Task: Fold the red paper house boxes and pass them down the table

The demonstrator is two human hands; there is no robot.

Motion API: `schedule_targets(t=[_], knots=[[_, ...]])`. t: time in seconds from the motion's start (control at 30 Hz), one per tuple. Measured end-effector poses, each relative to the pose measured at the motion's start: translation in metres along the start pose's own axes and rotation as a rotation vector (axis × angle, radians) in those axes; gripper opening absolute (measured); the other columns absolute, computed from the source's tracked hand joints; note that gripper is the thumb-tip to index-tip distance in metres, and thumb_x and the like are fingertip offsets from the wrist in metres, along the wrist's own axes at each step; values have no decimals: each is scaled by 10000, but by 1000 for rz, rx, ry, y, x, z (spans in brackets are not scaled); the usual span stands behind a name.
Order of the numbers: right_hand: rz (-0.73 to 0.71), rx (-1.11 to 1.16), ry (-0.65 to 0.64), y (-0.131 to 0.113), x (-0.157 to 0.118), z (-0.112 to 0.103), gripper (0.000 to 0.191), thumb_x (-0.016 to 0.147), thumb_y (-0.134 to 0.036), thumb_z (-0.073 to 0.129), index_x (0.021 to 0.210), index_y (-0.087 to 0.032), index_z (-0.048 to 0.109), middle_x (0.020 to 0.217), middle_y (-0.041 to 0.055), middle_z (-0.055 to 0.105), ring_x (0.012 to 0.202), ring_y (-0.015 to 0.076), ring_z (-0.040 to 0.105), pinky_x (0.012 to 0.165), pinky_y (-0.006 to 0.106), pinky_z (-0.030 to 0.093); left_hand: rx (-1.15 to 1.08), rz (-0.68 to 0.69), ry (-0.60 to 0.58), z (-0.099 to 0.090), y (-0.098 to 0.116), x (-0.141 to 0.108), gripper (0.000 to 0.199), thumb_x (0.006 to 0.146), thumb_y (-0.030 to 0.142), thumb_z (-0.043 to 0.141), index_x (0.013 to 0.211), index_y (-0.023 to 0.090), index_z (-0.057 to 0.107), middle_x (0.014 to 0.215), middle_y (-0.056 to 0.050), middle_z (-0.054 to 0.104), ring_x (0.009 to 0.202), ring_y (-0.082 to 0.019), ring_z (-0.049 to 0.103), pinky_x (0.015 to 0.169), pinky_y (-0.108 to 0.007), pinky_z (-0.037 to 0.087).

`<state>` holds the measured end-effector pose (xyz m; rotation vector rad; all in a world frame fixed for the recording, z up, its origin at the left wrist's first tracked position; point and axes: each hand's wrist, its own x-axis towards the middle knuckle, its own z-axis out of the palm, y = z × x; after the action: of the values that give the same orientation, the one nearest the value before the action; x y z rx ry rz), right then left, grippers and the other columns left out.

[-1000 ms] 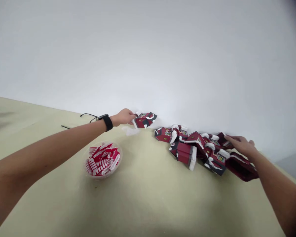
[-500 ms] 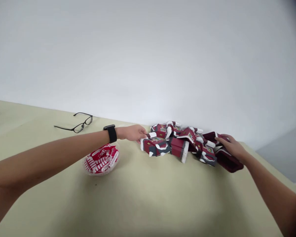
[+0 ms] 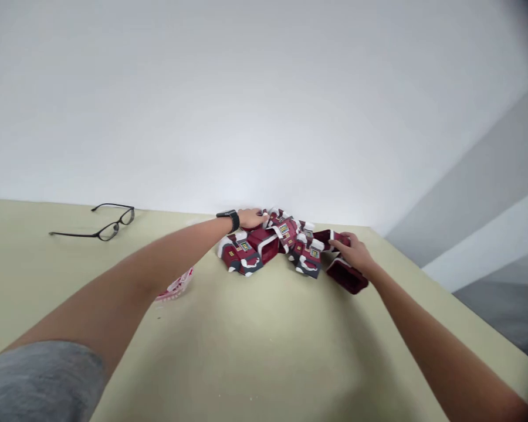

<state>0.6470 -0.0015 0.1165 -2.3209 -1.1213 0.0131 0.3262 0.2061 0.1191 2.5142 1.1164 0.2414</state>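
Note:
A tight pile of dark red paper house models with white snowy roof edges and small yellow windows lies at the far edge of the table. My left hand rests on the back of the pile, its fingers hidden among the houses. My right hand lies on the pile's right end, touching a dark red house. Just below that hand, an open-sided dark red house lies on its side.
Black-framed glasses lie on the beige table to the left. My left forearm mostly hides a clear bowl of red and white paper pieces. A white wall rises behind the table.
The houses are bunched closer together, and the house from my left hand now lies in the pile. Both hands have moved in towards the middle. The view has shifted, placing the bowl behind my forearm.

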Motion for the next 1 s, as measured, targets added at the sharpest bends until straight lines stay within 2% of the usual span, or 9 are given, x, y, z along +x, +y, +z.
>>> schedule_targets(t=[0.07, 0.13, 0.3, 0.57, 0.7, 0.8, 0.93, 1.0], knots=[[-5, -6, -9, -6, -17, 1, 781, 830, -639, 636, 1469, -193, 580, 1202, 152, 667, 1069, 257, 632, 1034, 393, 527, 30, -11, -53, 8, 6, 4, 854, 981, 728, 280, 1623, 184, 426, 1688, -159, 388, 1585, -368, 360, 1321, -528, 283], [-8, -6, -14, -9, -34, 1, 755, 834, -625, 630, 1461, -209, 571, 1218, 144, 659, 1101, 261, 623, 1044, 394, 524, 38, 33, -51, 12, 8, -2, 765, 995, 660, 295, 1586, 210, 479, 1684, -124, 406, 1604, -342, 320, 1342, -532, 235], [1, -11, 5, -14, -74, -3, 740, 831, -627, 621, 1443, -213, 570, 1218, 141, 647, 1185, 273, 587, 1059, 387, 512, 38, 145, -59, 12, 2, -34, 662, 998, 588, 307, 1525, 260, 537, 1655, -79, 459, 1561, -291, 377, 1333, -509, 254], [43, -25, 35, -13, -130, -12, 799, 818, -661, 645, 1465, -202, 552, 1240, 153, 624, 1172, 269, 581, 1043, 382, 503, 10, 215, -48, 28, 0, -70, 634, 989, 575, 344, 1485, 256, 575, 1640, -101, 478, 1571, -349, 340, 1322, -605, 161], [88, 14, 78, -12, -155, -15, 798, 793, -637, 696, 1432, -177, 566, 1208, 161, 611, 1150, 259, 580, 1036, 361, 511, 2, 223, -54, 33, 5, -86, 591, 992, 537, 358, 1456, 262, 597, 1675, -84, 433, 1575, -368, 315, 1319, -627, 154], [126, 64, 91, -17, -173, -18, 796, 769, -617, 724, 1411, -173, 571, 1214, 159, 582, 1139, 250, 568, 1050, 364, 518, -8, 197, -64, 33, 11, -100, 621, 983, 521, 362, 1484, 222, 574, 1644, -128, 464, 1568, -373, 322, 1312, -638, 171], [245, 102, 101, -34, -198, -21, 841, 751, -583, 744, 1483, -227, 533, 1375, 177, 465, 1148, 251, 559, 1091, 426, 518, -27, 153, -55, 30, 20, -117, 630, 945, 529, 427, 1466, 214, 591, 1550, -163, 554, 1528, -406, 369, 1277, -671, 211], [286, 187, 117, -42, -209, -22, 850, 736, -531, 756, 1504, -255, 516, 1460, 176, 399, 1185, 257, 561, 1107, 435, 520, -78, 145, -81, 25, 22, -126, 646, 924, 581, 473, 1448, 226, 604, 1512, -157, 590, 1487, -397, 432, 1262, -619, 289]])
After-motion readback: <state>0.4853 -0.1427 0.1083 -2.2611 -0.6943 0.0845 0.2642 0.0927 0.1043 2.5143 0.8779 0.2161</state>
